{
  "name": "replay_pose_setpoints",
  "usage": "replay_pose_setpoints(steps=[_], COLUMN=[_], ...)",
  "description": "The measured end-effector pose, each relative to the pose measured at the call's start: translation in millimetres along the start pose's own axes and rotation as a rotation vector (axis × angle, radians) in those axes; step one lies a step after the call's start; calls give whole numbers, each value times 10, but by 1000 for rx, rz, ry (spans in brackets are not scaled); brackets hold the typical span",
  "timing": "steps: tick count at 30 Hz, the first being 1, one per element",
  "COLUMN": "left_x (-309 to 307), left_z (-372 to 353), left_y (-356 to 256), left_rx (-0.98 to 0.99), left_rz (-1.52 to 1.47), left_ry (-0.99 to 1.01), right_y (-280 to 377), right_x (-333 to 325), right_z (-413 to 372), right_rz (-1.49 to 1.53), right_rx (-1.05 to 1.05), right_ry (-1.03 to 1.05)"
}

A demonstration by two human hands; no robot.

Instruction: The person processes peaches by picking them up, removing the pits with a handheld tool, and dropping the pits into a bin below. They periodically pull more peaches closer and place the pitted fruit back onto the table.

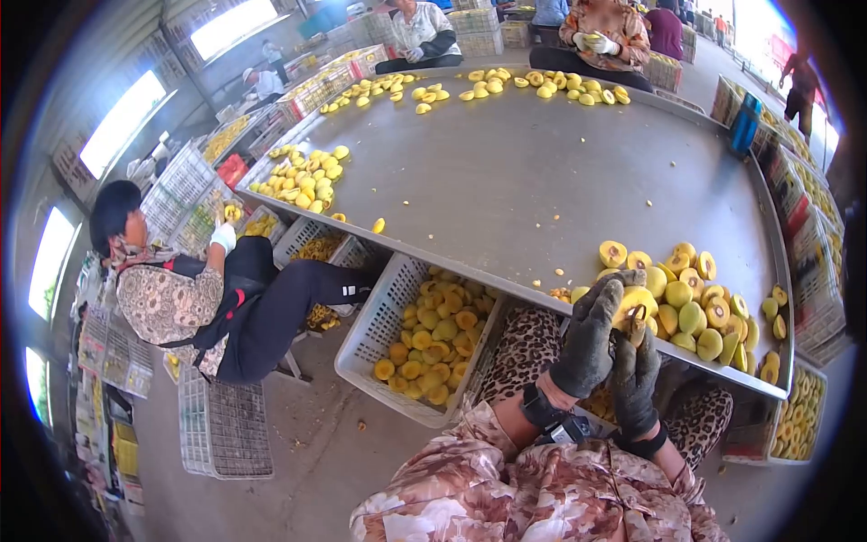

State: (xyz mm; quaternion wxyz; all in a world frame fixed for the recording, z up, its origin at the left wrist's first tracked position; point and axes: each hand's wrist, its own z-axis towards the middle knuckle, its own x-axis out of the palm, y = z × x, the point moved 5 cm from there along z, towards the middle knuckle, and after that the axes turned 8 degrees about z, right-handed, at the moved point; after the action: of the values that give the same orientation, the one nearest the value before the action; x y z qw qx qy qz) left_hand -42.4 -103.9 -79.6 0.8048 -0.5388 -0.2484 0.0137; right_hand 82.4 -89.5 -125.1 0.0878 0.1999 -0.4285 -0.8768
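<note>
Both my hands wear dirty dark gloves and meet at the near edge of the metal table [506, 203]. My left hand [587, 339] is closed around a yellow fruit half [635, 303]. My right hand [635, 384] is closed just beside it, with a small curved metal tool [638, 323] at its fingertips, against the fruit. Just beyond my hands lies a pile of yellow-green fruit halves [691, 316], some showing brown hollows.
Left of my knees stands a white crate [361, 339] of fruit halves. A co-worker [172, 298] sits at the left, holding fruit. Two more people sit across the table. A blue bottle [745, 125] stands at the right rim, near stacked crates [813, 226].
</note>
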Motion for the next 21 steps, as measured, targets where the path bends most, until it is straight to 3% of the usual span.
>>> replay_pose_setpoints(steps=[4,7,9,12,14,16,21], left_x=[-273,-393,-434,-449,-426,-369,-363], left_z=[-18,-35,-12,34,82,111,155], left_y=[-122,-141,-132,-151,-247,-359,-387], left_rx=[12,-2,-5,9,3,1,-102], left_rz=[-74,-95,-112,-137,-103,-99,-73], left_ry=[-25,-59,-47,-44,12,25,86], right_y=[-25,113,105,258,263,351,489], right_x=[184,310,373,442,403,354,399], right_z=[-56,98,122,208,254,292,331], right_rz=[-127,112,-123,-121,156,73,122], right_rx=[-30,191,-128,-183,50,-42,34], right_ry=[71,143,154,128,108,140,103])
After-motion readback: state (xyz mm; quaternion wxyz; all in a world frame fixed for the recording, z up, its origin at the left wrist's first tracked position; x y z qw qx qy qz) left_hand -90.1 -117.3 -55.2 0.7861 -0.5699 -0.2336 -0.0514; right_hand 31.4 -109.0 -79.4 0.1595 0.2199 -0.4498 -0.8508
